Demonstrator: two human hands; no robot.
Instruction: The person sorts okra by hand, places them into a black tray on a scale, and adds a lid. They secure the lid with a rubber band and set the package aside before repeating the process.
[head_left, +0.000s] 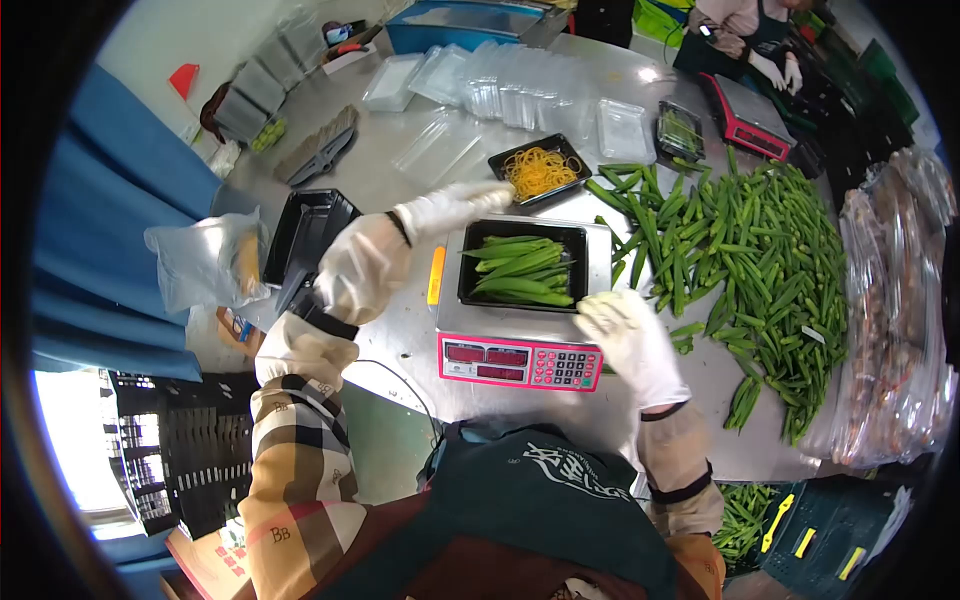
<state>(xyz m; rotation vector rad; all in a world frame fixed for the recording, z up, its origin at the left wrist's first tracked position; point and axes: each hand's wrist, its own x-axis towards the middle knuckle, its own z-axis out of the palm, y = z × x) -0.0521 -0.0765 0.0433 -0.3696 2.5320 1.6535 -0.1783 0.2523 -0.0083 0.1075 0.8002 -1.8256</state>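
Observation:
A black tray point(466, 290) filled with green okra point(520, 268) rests on the pink and silver scale point(450, 322). My right hand point(622, 330), in a white glove, is at the tray's lower right corner; whether its fingers grip the rim is unclear. My left hand point(455, 208), also gloved, reaches over the scale's upper left, its fingertips beside a black tray of yellow rubber bands point(541, 172). What its fingers hold, if anything, cannot be made out. A big pile of okra point(770, 260) spreads to the right of the scale.
Empty black trays point(308, 228) stand at the left beside a plastic bag point(210, 262). Clear containers point(520, 85) line the back. Packed plastic bags point(890, 330) lie at the right edge. Another person's gloved hands point(780, 73) show at the back right near a second scale point(748, 120).

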